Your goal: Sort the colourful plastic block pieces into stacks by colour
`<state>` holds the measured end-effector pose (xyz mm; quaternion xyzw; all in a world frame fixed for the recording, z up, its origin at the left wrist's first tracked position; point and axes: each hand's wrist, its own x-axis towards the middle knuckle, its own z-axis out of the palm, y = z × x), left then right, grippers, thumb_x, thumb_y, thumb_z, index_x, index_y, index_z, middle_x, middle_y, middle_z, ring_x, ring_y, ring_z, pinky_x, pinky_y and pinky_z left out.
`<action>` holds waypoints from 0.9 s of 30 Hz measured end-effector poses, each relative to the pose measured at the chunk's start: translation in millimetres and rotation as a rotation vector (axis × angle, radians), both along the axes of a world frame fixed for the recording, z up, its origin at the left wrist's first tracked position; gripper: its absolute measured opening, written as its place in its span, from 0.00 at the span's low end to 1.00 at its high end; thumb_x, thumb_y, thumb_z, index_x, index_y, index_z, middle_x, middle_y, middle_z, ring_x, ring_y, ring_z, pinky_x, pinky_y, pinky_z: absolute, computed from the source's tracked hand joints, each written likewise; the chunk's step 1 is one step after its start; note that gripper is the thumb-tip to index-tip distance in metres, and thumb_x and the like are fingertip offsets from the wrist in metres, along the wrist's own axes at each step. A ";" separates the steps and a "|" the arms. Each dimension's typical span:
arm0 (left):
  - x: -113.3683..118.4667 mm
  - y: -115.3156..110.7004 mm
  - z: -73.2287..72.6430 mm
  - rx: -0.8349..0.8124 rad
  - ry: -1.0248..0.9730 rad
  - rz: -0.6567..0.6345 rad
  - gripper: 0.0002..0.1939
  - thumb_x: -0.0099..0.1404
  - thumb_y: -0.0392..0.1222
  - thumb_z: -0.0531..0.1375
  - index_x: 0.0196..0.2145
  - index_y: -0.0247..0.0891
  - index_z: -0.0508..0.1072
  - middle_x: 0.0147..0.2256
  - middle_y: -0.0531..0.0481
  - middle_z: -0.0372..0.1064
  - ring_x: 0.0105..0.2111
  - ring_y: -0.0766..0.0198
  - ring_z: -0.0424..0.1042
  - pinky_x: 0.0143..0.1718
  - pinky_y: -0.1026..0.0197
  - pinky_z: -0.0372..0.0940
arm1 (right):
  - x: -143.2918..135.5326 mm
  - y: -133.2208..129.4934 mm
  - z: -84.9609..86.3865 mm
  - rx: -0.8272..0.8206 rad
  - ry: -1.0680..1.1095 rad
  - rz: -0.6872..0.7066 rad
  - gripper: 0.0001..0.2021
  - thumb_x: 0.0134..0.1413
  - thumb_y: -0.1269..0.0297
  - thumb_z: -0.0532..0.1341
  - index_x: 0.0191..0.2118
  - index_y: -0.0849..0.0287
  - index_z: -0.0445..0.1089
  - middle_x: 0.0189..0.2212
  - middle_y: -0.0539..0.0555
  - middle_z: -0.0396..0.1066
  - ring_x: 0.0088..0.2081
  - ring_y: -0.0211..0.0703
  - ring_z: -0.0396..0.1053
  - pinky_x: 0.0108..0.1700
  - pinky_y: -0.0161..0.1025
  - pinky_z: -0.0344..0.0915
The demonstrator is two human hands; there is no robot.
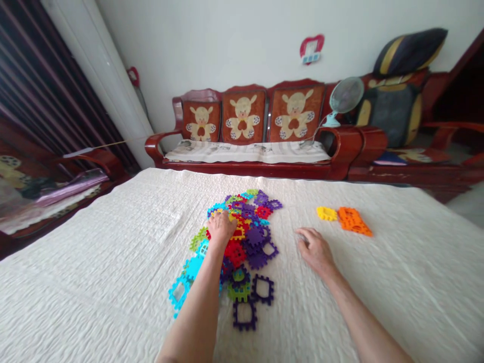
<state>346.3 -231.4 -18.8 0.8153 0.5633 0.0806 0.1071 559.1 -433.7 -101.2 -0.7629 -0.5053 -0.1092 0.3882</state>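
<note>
A heap of interlocking plastic building pieces with toothed edges point(236, 252) lies on the cloth-covered table, in purple, red, cyan, green and yellow. Over its upper left part, my left hand point(222, 227) has its fingers bent down around a yellow building piece point(232, 217), which they partly hide. To the right of the heap, my right hand point(314, 248) rests low at the cloth with loosely curved fingers, thumb apart, holding nothing. Farther right are a yellow piece point(326, 214) and a group of orange pieces point(353, 222), both apart from my right hand.
A white quilted cloth point(113, 262) covers the table. Behind its far edge stands a red wooden sofa point(242, 169) with bear-patterned cushions point(242, 118). A small fan point(346, 96) sits on the sofa's right side, beside a chair back point(393, 108).
</note>
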 end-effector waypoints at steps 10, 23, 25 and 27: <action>0.7 13.5 13.2 -0.103 -0.234 -0.007 0.26 0.54 0.34 0.59 0.53 0.40 0.72 0.40 0.45 0.77 0.42 0.58 0.75 0.43 0.62 0.65 | -2.6 -0.2 4.2 0.003 0.046 0.019 0.14 0.50 0.69 0.52 0.40 0.57 0.72 0.40 0.58 0.74 0.44 0.49 0.70 0.51 0.46 0.65; 64.6 -37.8 -7.5 -0.479 -0.827 -0.203 0.25 0.55 0.35 0.61 0.52 0.34 0.72 0.29 0.52 0.74 0.25 0.70 0.70 0.27 0.70 0.62 | -6.8 -3.6 11.6 0.176 0.204 -0.002 0.17 0.55 0.62 0.52 0.49 0.59 0.66 0.44 0.59 0.73 0.45 0.47 0.72 0.48 0.45 0.68; 58.9 -36.6 -2.1 -0.342 -0.698 -0.278 0.20 0.59 0.39 0.59 0.49 0.36 0.74 0.34 0.50 0.76 0.32 0.67 0.72 0.33 0.68 0.64 | -7.6 -3.5 12.8 0.161 0.184 0.016 0.16 0.55 0.62 0.52 0.49 0.58 0.66 0.44 0.59 0.73 0.45 0.47 0.72 0.48 0.45 0.68; 42.9 -24.3 8.9 -0.133 -0.528 -0.296 0.17 0.62 0.40 0.56 0.47 0.39 0.75 0.39 0.49 0.76 0.39 0.63 0.73 0.41 0.65 0.65 | -7.3 -2.4 12.3 0.147 0.175 0.018 0.16 0.55 0.61 0.53 0.48 0.58 0.67 0.43 0.59 0.74 0.44 0.47 0.73 0.47 0.44 0.68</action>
